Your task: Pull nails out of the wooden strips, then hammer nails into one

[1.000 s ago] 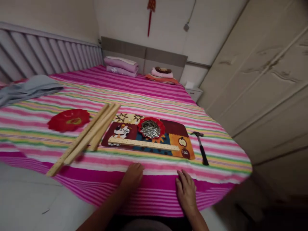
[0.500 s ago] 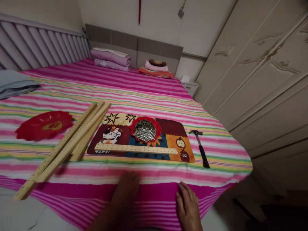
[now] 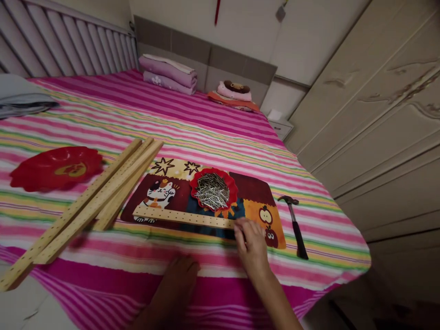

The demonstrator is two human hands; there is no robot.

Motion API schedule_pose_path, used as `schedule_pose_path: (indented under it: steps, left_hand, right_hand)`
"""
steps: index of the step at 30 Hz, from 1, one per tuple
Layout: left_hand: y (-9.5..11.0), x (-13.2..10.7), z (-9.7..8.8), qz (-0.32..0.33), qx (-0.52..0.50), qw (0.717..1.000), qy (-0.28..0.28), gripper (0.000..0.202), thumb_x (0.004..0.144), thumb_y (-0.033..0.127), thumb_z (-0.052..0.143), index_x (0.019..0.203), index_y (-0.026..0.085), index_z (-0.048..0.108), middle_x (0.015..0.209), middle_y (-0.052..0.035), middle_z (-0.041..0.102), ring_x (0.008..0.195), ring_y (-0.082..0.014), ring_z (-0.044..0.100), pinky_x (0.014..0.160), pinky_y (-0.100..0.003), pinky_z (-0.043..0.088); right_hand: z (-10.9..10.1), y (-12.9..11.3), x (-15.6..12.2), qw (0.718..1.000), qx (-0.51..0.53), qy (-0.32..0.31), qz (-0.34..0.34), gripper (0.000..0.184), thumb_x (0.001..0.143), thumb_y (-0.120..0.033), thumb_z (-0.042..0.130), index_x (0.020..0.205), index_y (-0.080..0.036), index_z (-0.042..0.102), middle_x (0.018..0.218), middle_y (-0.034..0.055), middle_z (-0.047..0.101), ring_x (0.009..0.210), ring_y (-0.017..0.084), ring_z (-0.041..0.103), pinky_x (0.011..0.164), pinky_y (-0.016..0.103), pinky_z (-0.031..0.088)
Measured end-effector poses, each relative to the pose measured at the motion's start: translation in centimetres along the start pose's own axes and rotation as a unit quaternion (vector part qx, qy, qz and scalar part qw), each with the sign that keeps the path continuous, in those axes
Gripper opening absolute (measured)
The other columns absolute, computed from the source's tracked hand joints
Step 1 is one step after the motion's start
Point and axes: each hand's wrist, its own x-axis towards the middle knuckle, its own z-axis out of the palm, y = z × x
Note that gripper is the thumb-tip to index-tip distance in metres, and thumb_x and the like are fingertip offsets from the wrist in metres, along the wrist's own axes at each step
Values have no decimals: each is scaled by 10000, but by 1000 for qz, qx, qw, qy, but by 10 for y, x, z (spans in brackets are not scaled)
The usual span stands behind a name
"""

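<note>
My right hand [image 3: 252,245] is closed over the right end of a pale wooden strip [image 3: 185,217] with rows of small dark holes or dots. The strip lies flat along the near side of a patterned mat [image 3: 252,183] with a cat and apples on it. Behind the strip stands a small red scalloped bowl [image 3: 234,189], heaped with nails [image 3: 213,191]. On the near part of the bed rests my left hand [image 3: 182,275], dim in shadow, its fingers stretched forward with nothing seen in them. A claw hammer [image 3: 298,229] lies to the right of the mat.
Several longer wooden strips [image 3: 94,195] lie in a slanting pile left of the mat, some jutting over the bed's near edge. Beyond them is a red scalloped plate [image 3: 51,170]. Folded bedding [image 3: 168,75] sits by the headboard; a wardrobe [image 3: 374,114] stands at the right.
My right hand has moved forward and left from the bed's near edge onto the strip's right end. My left hand stays on the bed. The view has shifted slightly.
</note>
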Motion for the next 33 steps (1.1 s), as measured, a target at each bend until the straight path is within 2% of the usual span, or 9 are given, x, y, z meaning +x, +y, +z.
schedule_pose_path:
  steps: [6,10,13,17,21,24,26,31,33]
  left_hand:
    - [6,1,1,-30,-7,999,22,300,761,-13,459,903,206,607,913,-30,651,820,-204,544,841,-383,386]
    - [9,2,-2,-39,-16,999,4,297,759,-12,466,908,204,605,937,-30,651,839,-209,541,858,-394,382]
    - [11,3,-7,-49,-24,998,-26,280,774,4,473,921,204,603,954,-33,644,852,-208,535,857,-391,386]
    - [14,5,-14,-56,-28,996,-59,257,789,20,483,929,198,603,960,-36,638,868,-216,530,848,-394,387]
    - [17,6,-17,-65,-31,996,-59,238,800,18,485,910,192,603,943,-36,628,853,-221,517,824,-398,380]
    - [17,7,-16,-71,-38,995,-59,206,807,33,506,893,192,605,918,-32,620,838,-219,507,807,-389,374]
    - [17,8,-16,-72,-39,995,-61,195,817,42,510,890,193,608,923,-31,619,843,-218,504,817,-390,370]
    - [17,9,-15,-75,-32,995,-61,176,833,58,505,873,194,610,905,-30,619,829,-216,499,802,-383,369]
    - [17,9,-14,-70,-28,996,-53,185,827,52,499,870,193,610,896,-31,619,825,-214,498,806,-382,368]
  right_hand:
    - [14,-2,73,984,-93,-151,7,115,860,-182,559,883,-212,667,885,46,699,840,220,579,760,349,292]
    - [24,-6,92,969,-108,-222,27,107,829,-195,595,891,-214,679,928,47,708,842,214,590,756,342,269]
    - [31,-9,98,962,-114,-245,30,96,836,-227,589,876,-213,675,932,43,708,821,201,595,746,332,267]
    - [38,-10,101,961,-142,-236,31,117,834,-170,566,813,-191,679,880,74,712,777,205,608,714,329,289]
    - [43,-2,97,967,-127,-218,30,181,865,-162,529,800,-193,694,860,71,711,760,197,625,712,319,349]
    - [46,8,90,987,-17,-154,46,185,860,-198,536,793,-217,707,828,45,707,748,180,632,720,296,418]
    - [48,13,86,989,78,-109,67,178,845,-226,545,790,-231,714,817,39,707,754,183,636,732,298,451]
    - [51,17,81,969,194,-73,133,169,817,-319,560,789,-239,706,785,22,704,735,190,620,727,318,467]
    - [49,15,81,948,252,-46,190,165,783,-363,590,778,-233,692,735,6,688,693,182,598,690,309,466]
